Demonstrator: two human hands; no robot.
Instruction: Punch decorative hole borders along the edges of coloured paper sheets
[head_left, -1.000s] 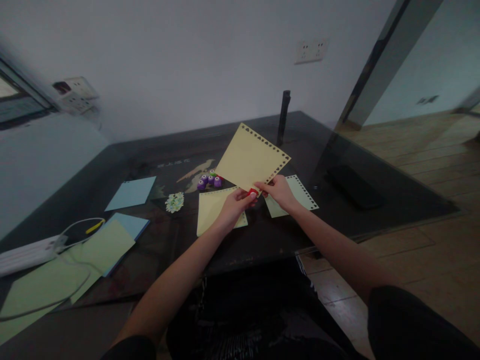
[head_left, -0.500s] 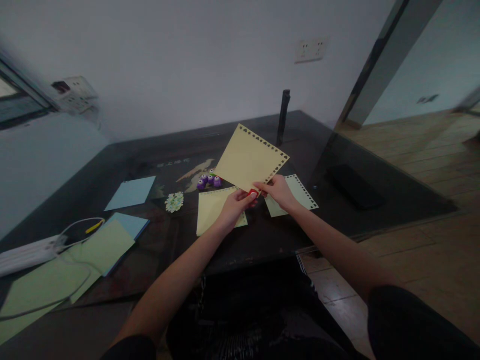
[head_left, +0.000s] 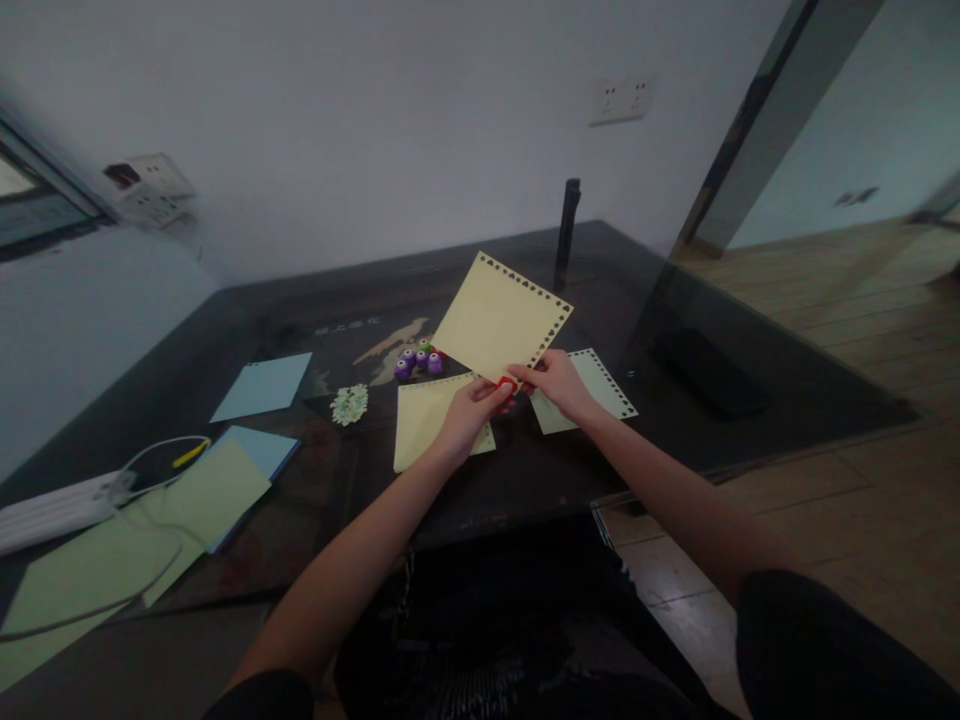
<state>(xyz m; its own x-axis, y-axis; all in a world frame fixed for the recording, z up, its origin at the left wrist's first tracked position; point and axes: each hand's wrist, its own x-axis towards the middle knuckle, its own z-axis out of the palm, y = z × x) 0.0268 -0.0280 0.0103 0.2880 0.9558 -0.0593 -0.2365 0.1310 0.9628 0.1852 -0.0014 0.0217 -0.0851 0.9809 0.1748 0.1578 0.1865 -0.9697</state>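
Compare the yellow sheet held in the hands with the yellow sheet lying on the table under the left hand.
The held yellow sheet is lifted and tilted above the table; the lying yellow sheet rests flat. The held sheet shows punched holes along two edges, the lying one along its far edge only, as far as shows. The left hand and right hand grip the held sheet's near corner at a red punch. Both are pale yellow squares.

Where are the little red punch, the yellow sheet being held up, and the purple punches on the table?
Red punch (head_left: 506, 383), head view, its red body between the fingertips.
Yellow sheet (head_left: 499, 318), head view, middle of the raised sheet.
Purple punches (head_left: 418, 362), head view, centre of the cluster.
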